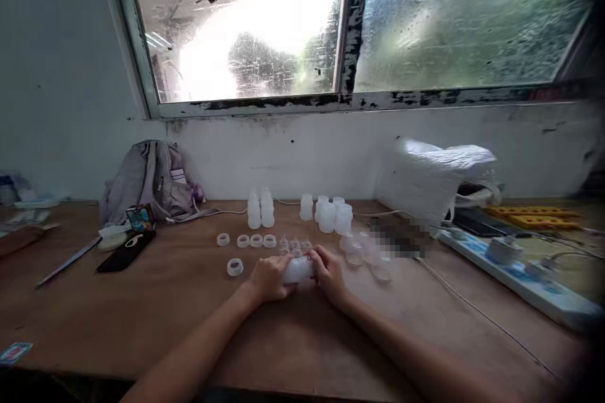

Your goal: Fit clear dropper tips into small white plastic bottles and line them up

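Observation:
My left hand (273, 278) is wrapped round a translucent white baby bottle (297, 271), which lies sideways low over the table. The fingers of my right hand (328, 274) close on the bottle's right end; what exactly they pinch there is hidden. Just beyond my hands stand several clear teats (294, 244). Several white screw rings (256, 240) lie in a row to the left, with one more ring (235, 267) nearer to my left hand. Clear dome caps (354, 253) lie to the right of my right hand.
Two bottles with tops (260, 209) stand at the back, near several topless bottles (327, 214). A backpack (149, 179), a phone (126, 252) and a long thin blade-like strip (69, 262) are at left. At right are a white plastic bag (425, 179), a power strip (520, 280) and a cable (472, 305).

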